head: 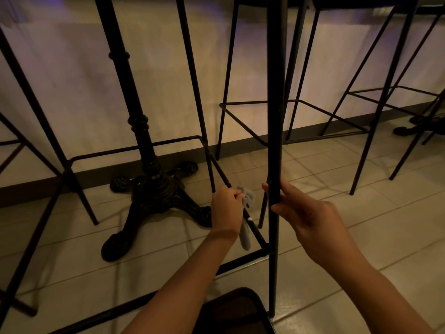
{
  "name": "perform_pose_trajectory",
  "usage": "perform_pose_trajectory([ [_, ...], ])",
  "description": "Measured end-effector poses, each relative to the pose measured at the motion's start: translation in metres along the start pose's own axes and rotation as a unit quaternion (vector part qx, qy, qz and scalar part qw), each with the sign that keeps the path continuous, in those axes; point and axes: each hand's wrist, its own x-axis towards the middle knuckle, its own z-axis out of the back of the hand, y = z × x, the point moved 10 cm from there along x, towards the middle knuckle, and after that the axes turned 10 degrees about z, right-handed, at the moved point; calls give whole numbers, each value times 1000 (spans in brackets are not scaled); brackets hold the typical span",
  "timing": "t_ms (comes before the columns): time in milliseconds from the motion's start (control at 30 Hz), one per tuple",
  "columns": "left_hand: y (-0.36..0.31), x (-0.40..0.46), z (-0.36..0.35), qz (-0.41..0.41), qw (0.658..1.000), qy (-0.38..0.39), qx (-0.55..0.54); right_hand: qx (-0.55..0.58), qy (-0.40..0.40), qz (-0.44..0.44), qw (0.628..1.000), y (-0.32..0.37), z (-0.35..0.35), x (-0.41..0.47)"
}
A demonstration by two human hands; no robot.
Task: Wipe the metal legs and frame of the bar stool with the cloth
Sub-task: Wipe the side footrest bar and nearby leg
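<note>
table base (pixel 154 189) left of stool leg (pixel 274 116), cloth (pixel 246 213) between them, wall (pixel 72 68) behind

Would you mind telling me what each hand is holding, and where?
Left hand grips the grey cloth at its upper end, on the footrest bar; right hand holds the stool leg low down.

A black cast-iron table pedestal (pixel 154 184) with four ornate spreading feet stands on the pale tiled floor (pixel 361 249), near the dark skirting board (pixel 313 130) along the floor's far edge. Another thin-framed black stool (pixel 375 112) stands toward the floor's far right corner.
</note>
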Motion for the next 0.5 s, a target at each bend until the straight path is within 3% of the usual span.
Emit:
perform_pose_trajectory([
  [133, -7, -18, 0, -33, 999, 17, 29, -15, -13, 0, 1000, -5, 1, 0],
  [300, -4, -34, -8, -16, 996, 64, 66, -37, -20, 4, 999, -5, -1, -2],
  [500, -15, -30, 1, -24, 998, 34, 56, -53, -13, 7, 998, -3, -3, -2],
])
